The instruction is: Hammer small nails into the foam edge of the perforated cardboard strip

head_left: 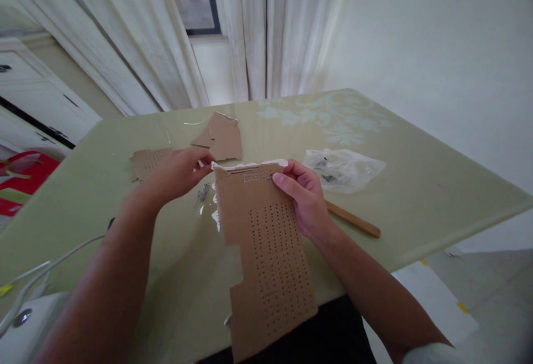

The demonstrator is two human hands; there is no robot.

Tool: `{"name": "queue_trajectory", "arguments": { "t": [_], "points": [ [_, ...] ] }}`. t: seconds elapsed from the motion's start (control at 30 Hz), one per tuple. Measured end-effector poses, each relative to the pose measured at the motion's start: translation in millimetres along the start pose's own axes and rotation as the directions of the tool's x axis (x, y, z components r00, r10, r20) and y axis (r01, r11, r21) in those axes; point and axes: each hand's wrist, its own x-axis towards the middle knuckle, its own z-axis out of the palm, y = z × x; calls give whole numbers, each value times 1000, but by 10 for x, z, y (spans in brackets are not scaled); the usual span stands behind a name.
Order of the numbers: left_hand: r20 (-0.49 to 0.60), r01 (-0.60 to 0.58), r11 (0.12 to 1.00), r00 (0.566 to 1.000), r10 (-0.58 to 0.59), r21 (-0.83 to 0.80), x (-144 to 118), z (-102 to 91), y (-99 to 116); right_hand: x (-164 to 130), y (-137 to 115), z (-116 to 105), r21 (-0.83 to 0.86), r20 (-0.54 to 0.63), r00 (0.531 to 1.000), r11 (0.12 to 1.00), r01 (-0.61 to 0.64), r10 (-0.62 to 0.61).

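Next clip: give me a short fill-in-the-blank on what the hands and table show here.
1. Both hands grip the top edge of a ____ sheet of cardboard.
2. The right hand partly covers a ____ stick.
3. The clear plastic bag lies on the green ____.
4. The left hand reaches over another cardboard ____.

Missing words: perforated; wooden; table; piece

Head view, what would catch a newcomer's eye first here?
The perforated cardboard sheet, held at its top edge by the left hand and right hand over the green table. Behind it lie torn cardboard pieces, with a plastic bag to the right.
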Motion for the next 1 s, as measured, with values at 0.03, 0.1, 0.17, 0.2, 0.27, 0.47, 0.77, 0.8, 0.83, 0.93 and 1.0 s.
{"name": "queue_trajectory", "arguments": {
  "t": [0.03,0.1,0.17,0.2,0.27,0.47,0.77,0.8,0.83,0.93,1.0],
  "points": [
    [-28,-97,993,995,95,-73,-18,-24,161,-6,-6,4,3,1,1000,1000,2,-2],
    [-62,-288,925,958,281,-248,-58,-31,472,-15,-16,8,1,2,1000,1000,11,-11],
    [-80,-404,841,911,404,-360,-88,9,701,-21,-23,8,-2,-1,1000,1000,17,-17],
    [-83,-435,810,894,439,-393,-95,38,772,-21,-25,8,-2,-3,1000,1000,16,-16],
    [-94,-450,784,885,457,-428,-94,94,828,-20,-27,8,0,-12,1000,1000,10,-10],
    [-57,-401,808,906,419,-431,-80,146,762,-9,-21,11,21,5,1000,1000,10,-10],
    [-152,-420,819,907,393,-390,-118,171,880,-15,-13,-5,-33,17,999,999,41,-41],
    [-171,-431,809,902,396,-401,-120,178,893,-14,-6,-6,-37,29,999,999,39,-38],
    [-189,-448,792,894,406,-415,-119,187,898,-13,2,-7,-41,37,999,999,36,-34],
    [-207,-482,758,876,436,-441,-89,213,843,-5,26,-2,-40,32,999,999,32,-30],
    [-233,-473,771,881,411,-427,-51,210,749,3,36,7,-26,18,1000,999,20,-19]
  ]
}}
